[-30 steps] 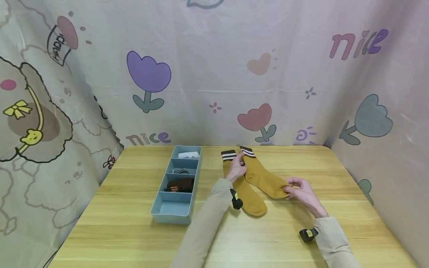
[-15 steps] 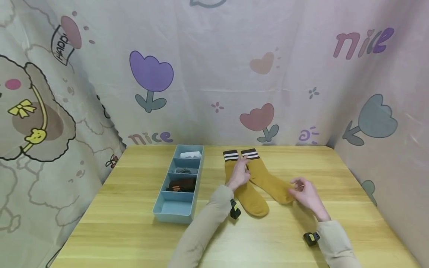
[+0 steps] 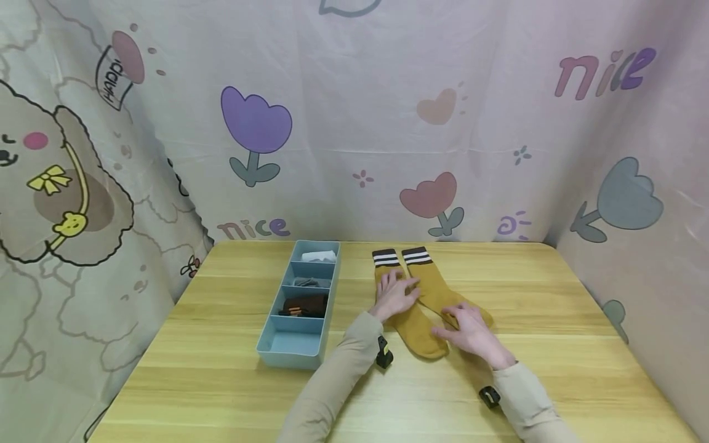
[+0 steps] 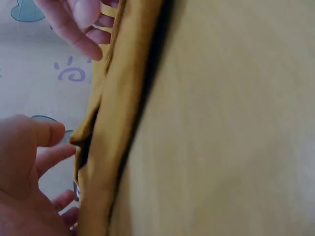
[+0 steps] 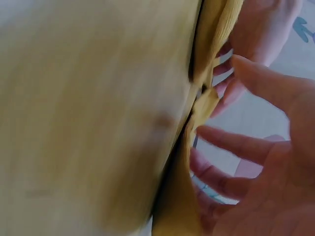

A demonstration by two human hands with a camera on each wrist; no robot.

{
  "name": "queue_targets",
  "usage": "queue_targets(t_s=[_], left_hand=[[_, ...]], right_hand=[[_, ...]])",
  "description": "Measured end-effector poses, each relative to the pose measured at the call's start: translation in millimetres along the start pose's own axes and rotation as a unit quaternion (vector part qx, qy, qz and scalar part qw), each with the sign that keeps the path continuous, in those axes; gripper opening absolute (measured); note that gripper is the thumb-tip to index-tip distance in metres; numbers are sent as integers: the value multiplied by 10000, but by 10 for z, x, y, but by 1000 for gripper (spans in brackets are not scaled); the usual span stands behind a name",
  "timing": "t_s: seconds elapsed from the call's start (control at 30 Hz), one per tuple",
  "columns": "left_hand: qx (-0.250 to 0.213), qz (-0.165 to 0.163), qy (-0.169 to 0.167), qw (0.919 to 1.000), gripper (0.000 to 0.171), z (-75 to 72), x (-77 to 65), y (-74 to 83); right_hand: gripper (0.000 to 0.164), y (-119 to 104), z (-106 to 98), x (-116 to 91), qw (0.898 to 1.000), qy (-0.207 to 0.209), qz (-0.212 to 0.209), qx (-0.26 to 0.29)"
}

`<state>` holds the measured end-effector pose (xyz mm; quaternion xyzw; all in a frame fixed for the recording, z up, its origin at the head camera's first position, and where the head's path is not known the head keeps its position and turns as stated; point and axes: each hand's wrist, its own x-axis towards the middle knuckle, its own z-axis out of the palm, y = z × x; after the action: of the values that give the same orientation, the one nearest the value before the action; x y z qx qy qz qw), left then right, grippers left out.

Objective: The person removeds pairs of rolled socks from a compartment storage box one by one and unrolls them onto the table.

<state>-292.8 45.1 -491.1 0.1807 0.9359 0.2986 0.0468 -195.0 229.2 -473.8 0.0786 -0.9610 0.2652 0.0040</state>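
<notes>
Two mustard socks with brown and white striped cuffs lie side by side on the wooden table (image 3: 221, 394). The left sock (image 3: 416, 332) runs straight toward me; the right sock (image 3: 429, 283) angles off to the right. My left hand (image 3: 396, 294) lies flat with spread fingers across both socks near their middle. My right hand (image 3: 468, 329) rests flat, fingers straight, on the foot of the right sock. In the left wrist view the mustard fabric (image 4: 113, 123) shows edge-on beside my left hand (image 4: 29, 162); the right wrist view shows it as mustard fabric (image 5: 206, 105) beside my right hand (image 5: 266, 167).
A light blue divided tray (image 3: 266, 351) stands left of the socks. Its far compartment holds a white item (image 3: 317, 256), the second a grey one (image 3: 307, 282), the third brown socks (image 3: 301, 304), and the nearest compartment is bare. Patterned cloth walls close in the table on three sides.
My right hand has let go of the right sock's toe and moved left to lie flat on it. My left hand has slid down from the cuffs and spread over both socks.
</notes>
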Motion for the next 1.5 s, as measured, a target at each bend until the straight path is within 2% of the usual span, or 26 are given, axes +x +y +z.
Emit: queue_targets(t_s=[0.13,0.3,0.57,0.8,1.13,1.37,1.5], left_hand=[[362,55,-159,9992,44,19,10,-15],[679,143,-415,9967,47,41,25,13],[1066,205,-456,9930,48,130,70,122],[1118,115,-464,9926,49,238,111,232],[1213,-267,-717,9897,50,377,204,381],[1172,-48,-714,9905,50,416,241,441],[1227,197,-546,9907,49,424,230,444]], right_hand=[[65,-38,17,16,9994,-263,-29,-205],[69,-47,17,27,9985,-359,-37,-414],[69,20,-16,14,9982,-329,76,-497],[69,114,-66,-23,9982,-248,72,-549],[71,209,-130,-54,9975,-191,123,-670],[71,273,-181,-75,9973,-184,121,-701],[71,303,-194,-81,9972,-206,169,-704]])
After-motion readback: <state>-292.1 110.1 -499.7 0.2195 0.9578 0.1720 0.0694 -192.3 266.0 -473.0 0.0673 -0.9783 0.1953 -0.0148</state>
